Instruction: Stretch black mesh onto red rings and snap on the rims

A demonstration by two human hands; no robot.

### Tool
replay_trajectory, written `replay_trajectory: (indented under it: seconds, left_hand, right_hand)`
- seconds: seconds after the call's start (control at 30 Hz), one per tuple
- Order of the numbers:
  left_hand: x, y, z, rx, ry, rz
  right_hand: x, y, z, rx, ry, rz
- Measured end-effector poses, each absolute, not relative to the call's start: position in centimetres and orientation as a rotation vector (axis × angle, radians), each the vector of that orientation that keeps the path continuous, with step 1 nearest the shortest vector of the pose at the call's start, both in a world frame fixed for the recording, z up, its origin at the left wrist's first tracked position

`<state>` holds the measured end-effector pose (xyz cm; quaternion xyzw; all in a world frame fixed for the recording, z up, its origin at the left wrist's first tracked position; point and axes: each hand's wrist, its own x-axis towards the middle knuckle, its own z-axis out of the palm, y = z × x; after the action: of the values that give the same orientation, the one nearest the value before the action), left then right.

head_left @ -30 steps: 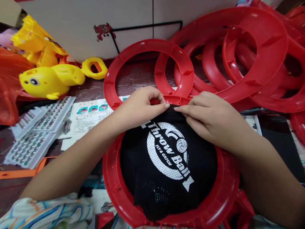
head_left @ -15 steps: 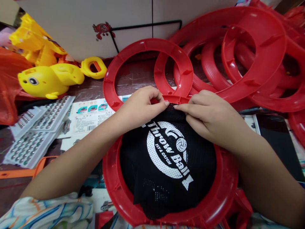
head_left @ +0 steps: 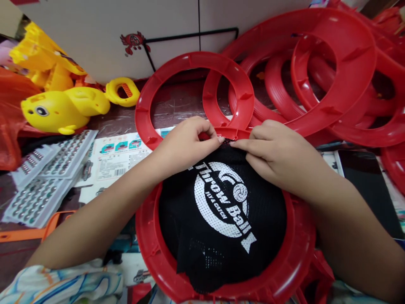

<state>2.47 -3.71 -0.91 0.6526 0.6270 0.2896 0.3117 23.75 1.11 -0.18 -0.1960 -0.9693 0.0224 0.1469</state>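
Your left hand [head_left: 185, 145] and right hand [head_left: 274, 154] are close together at the frame centre, both pinching the black net [head_left: 221, 219] edge on the red ring [head_left: 297, 249].

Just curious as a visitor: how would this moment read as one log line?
left hand: pinches black mesh edge | right hand: pinches same edge | red ring: around mesh

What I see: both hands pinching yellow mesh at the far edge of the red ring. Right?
No, the mesh is black with white print, not yellow. The head view shows the left hand and right hand pinching it at the far edge of the red ring.
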Motion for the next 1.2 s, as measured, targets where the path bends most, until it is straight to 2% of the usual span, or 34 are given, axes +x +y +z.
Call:
replay_trajectory:
  seconds: [0.27, 0.47, 0.63, 0.77, 0.87, 1.0, 1.1, 1.2]
  left_hand:
    - [3.0, -3.8, -0.8, 1.705, 1.748, 0.746]
    - [1.1, -3.6, -0.5, 1.665, 1.581, 0.786]
    - [-1.4, -4.0, 1.8, 1.725, 1.602, 0.489]
    - [-1.5, -4.1, 2.5, 1.998, 1.677, 0.305]
    - [-0.8, -3.7, 2.0, 2.193, 1.519, 0.391]
    - [0.2, -3.1, 1.1, 2.153, 1.297, 0.504]
    - [0.7, -3.0, 0.6, 1.972, 1.369, 0.647]
    - [1.2, -3.1, 0.0, 1.822, 1.435, 0.785]
  right_hand:
    - [23.1, 1.0, -0.2, -0.751, -2.843, 0.108]
    - [23.7, 0.8, 0.9, -0.761, -2.679, 0.400]
    - [22.8, 0.1, 1.7, -0.938, -2.603, 0.595]
    - [21.8, -0.6, 1.7, -0.927, -2.562, 0.592]
    - [21.6, -1.0, 1.5, -0.898, -2.508, 0.561]
    - [21.7, -1.3, 1.4, -0.947, -2.433, 0.559]
    - [22.1, -1.2, 1.1, -0.886, -2.500, 0.487]
    - [22.5, -1.0, 0.5, -0.812, -2.624, 0.279]
